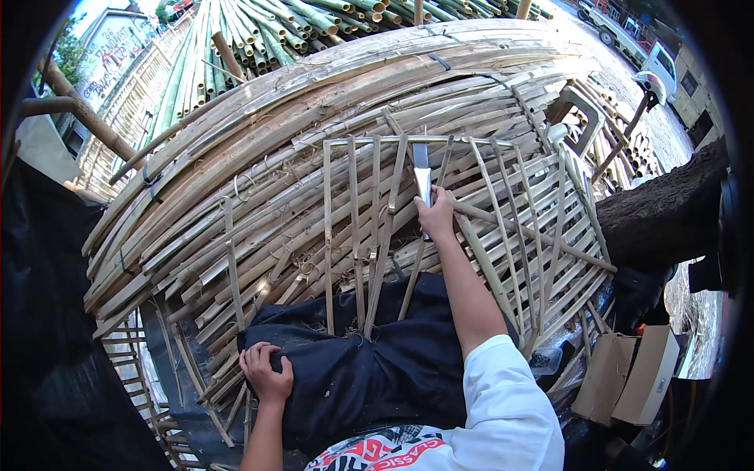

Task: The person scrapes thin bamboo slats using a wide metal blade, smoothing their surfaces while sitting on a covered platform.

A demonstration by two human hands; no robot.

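My right hand (437,213) is closed round a shiny metal hand tool (422,179) with a flat, grey, blade-like end; its exact kind is unclear. The flat end lies at the top strip of a bamboo slat frame (353,204), whose thin upright slats stand before me. Their lower ends rest against dark cloth (345,385) over my legs. On that cloth, at the left, my left hand (267,372) lies with fingers apart, holding nothing. A wider lattice of bamboo strips (542,267) stands just right of my right forearm.
A large heap of split bamboo strips (314,102), tied in bundles, fills the space ahead. Green bamboo poles (275,31) are stacked behind it. At the right are a thick tree trunk (667,204) and an opened cardboard box (628,377). A white vehicle (656,71) stands far right.
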